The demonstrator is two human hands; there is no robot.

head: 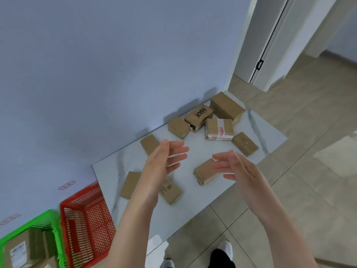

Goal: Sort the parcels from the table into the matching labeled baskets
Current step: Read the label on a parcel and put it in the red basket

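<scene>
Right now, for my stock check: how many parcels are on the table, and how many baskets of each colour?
Parcels on the table: 9
Red baskets: 1
Green baskets: 1
Total: 11

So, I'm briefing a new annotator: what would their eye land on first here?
Two bare, open hands, the left hand and right hand, hover over a white table strewn with brown parcels, among them the MAX parcel. At lower left stand a red basket and a green basket, the green one already holding parcels.
</scene>
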